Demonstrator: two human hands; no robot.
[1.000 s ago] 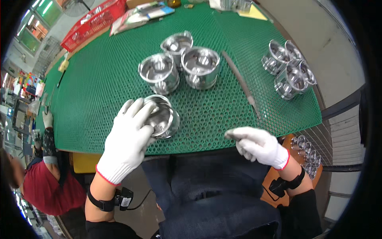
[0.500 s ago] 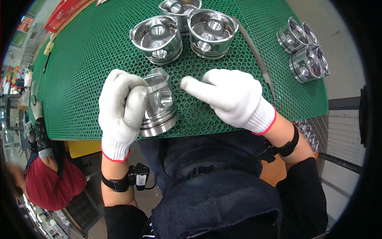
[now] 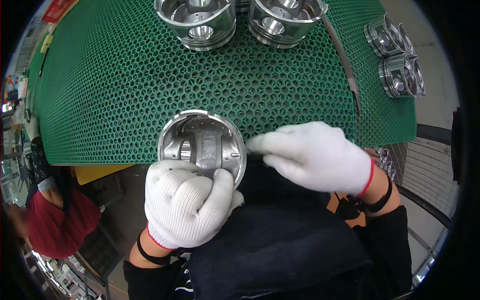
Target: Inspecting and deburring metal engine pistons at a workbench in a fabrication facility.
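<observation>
My left hand (image 3: 190, 205), in a white knit glove, grips a shiny metal piston (image 3: 232, 145) at the near edge of the table. The piston is tipped so that its hollow side with the pin bosses faces me; the glove hides its near lower part. Close by the piston's right rim is my right hand (image 3: 320, 157), gloved too, its index finger reaching toward the rim and its thumb apart below. Motion blurs those fingertips, so I cannot tell whether they touch the metal. Nothing shows between them.
Further pistons (image 3: 210, 37) stand at the far middle, and several more (image 3: 395, 75) sit at the right edge. A long grey file-like tool (image 3: 342, 55) lies on the green perforated mat (image 3: 115, 100). A red crate (image 3: 57, 10) is far left; a person in red (image 3: 60, 220) sits left.
The piston has come nearer and turned from its side to show its hollow inside. My left hand shifted nearer and under it; my right hand moved nearer, toward its rim. The view has shifted.
</observation>
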